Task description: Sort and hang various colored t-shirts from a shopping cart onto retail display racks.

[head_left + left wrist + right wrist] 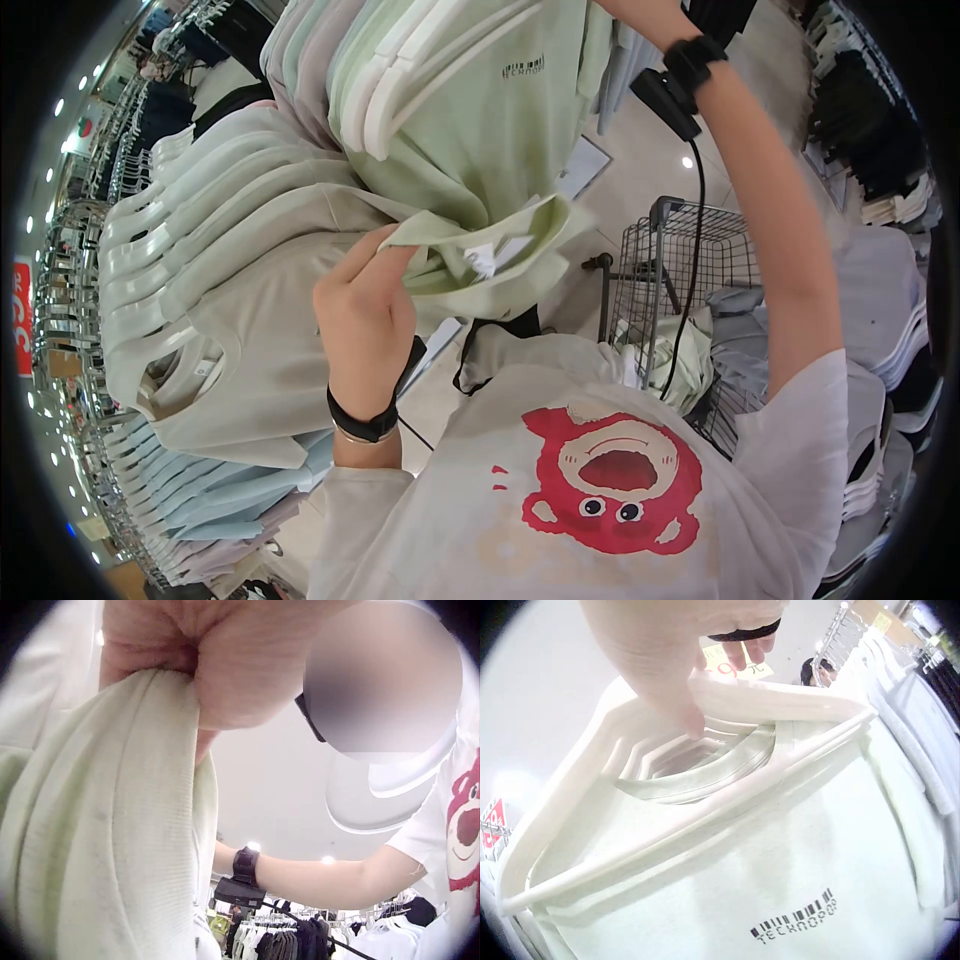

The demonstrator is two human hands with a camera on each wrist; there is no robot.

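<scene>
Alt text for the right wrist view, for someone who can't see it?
Right hand gripping a white hanger in front of a pale green shirt with a black barcode print. More white hangers show behind, and a yellow price sign is partly hidden by the fingers.

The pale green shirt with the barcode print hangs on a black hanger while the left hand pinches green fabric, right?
Not quite: the hanger is white, not black, as the right wrist view shows. The pale green shirt with the barcode print does hang on it, and the left hand does pinch green fabric.
</scene>
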